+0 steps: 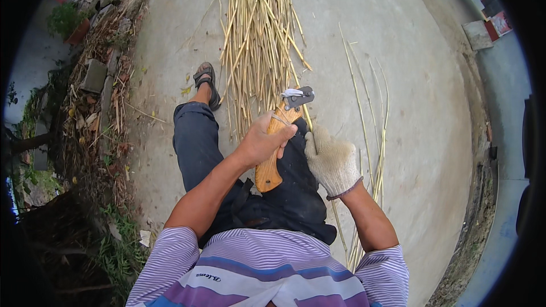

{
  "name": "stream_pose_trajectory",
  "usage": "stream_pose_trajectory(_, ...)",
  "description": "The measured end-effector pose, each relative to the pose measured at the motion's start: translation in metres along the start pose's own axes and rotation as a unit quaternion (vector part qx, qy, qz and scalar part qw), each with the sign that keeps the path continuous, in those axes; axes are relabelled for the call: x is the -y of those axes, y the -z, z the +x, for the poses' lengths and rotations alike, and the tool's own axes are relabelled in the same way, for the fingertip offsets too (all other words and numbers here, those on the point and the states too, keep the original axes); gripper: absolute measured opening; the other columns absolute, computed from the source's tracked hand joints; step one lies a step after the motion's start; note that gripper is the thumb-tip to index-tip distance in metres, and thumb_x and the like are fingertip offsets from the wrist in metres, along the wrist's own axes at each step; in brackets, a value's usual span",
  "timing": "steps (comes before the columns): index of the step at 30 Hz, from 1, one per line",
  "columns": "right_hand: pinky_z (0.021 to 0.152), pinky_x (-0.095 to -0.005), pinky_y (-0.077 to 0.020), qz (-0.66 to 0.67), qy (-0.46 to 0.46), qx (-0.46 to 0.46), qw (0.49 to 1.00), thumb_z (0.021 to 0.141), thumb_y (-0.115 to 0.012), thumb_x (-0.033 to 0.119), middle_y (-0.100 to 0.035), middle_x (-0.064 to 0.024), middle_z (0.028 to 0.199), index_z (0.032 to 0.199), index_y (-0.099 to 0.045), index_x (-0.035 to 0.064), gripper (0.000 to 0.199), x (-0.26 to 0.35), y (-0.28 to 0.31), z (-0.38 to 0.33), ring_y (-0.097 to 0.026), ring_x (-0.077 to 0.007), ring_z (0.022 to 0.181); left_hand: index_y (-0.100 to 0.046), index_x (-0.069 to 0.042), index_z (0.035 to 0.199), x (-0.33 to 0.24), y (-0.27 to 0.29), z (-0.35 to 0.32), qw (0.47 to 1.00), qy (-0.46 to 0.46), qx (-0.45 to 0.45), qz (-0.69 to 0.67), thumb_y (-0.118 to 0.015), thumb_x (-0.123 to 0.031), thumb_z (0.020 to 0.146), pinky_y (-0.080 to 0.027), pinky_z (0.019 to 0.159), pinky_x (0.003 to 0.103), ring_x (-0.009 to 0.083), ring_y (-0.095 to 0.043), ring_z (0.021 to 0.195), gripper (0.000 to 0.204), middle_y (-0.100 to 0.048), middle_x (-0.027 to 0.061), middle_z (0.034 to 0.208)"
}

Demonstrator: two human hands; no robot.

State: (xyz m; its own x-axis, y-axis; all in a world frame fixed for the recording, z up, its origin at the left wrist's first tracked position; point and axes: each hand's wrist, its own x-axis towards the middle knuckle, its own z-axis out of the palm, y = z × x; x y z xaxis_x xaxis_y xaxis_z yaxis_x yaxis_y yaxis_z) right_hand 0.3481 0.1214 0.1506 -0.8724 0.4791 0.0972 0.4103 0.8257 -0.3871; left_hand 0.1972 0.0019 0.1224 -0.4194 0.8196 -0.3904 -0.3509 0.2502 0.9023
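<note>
My bare left hand (259, 143) is wrapped round the orange wooden handle of a hand tool (268, 173). The tool's grey metal head (301, 100) carries bolts and a scrap of white material; its exact kind I cannot make out. On my right hand (334, 162) is a cream knitted glove, its fingers closed round a thin yellow stalk (308, 119). That stalk passes beside the metal head, and its tail shows below the glove. Beyond both hands, a large bundle of similar stalks (256, 34) lies lengthwise on the concrete.
Several loose stalks (380, 136) lie to the right of my glove. My sandalled left foot (208, 82) is beside the bundle. Leaf litter and broken blocks (94, 75) line the left edge, near a potted plant (65, 21). A pale blue wall (515, 136) borders the right.
</note>
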Motion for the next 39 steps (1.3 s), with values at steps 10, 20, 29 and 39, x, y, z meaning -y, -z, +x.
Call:
stream_pose_trajectory(10,0.052,-0.0450,-0.0482,-0.004,0.060,0.165,0.984,0.092,-0.062,0.021,-0.058,-0.0120,0.057,0.090,-0.059,0.0077,0.014,-0.019,0.013,-0.127,-0.060,-0.0328,0.049,-0.060,-0.007,0.094,-0.027,0.171,0.081,0.944,-0.054,-0.264,-0.190,-0.072,-0.018,0.093,-0.046,0.044,0.025,0.0107,-0.055,0.051,0.016,-0.058,0.0002,0.068)
stream_pose_trajectory(20,0.062,-0.0372,-0.0532,0.227,-0.253,0.269,0.901,0.097,-0.057,0.023,-0.065,-0.0148,0.070,0.124,-0.062,0.0019,0.035,-0.029,0.055,-0.182,-0.069,-0.0266,0.064,-0.058,-0.008,0.095,-0.037,0.123,0.077,0.971,-0.055,-0.202,-0.115,-0.069,-0.021,0.096,-0.045,0.045,0.023,0.0090,-0.052,0.051,0.018,-0.055,-0.0012,0.068)
stream_pose_trajectory(29,0.072,-0.0455,-0.0528,0.244,-0.143,0.133,0.950,0.101,-0.053,0.027,-0.069,-0.0211,0.092,0.117,-0.064,0.0030,0.031,-0.005,0.011,-0.076,-0.069,-0.0367,0.084,-0.059,-0.007,0.096,-0.023,0.054,0.062,0.979,-0.009,-0.157,-0.131,-0.069,-0.020,0.095,-0.045,0.044,0.025,0.0100,-0.054,0.050,0.016,-0.055,-0.0009,0.068)
stream_pose_trajectory(39,0.058,-0.0461,-0.0519,0.027,-0.108,0.206,0.972,0.089,-0.063,0.013,-0.066,-0.0120,0.069,0.098,-0.066,0.0081,0.011,-0.060,0.060,-0.255,-0.065,-0.0336,0.058,-0.058,-0.008,0.100,-0.062,0.336,0.097,0.900,-0.083,-0.385,-0.187,-0.068,-0.012,0.094,-0.049,0.046,0.025,0.0113,-0.054,0.052,0.012,-0.055,0.0002,0.067)
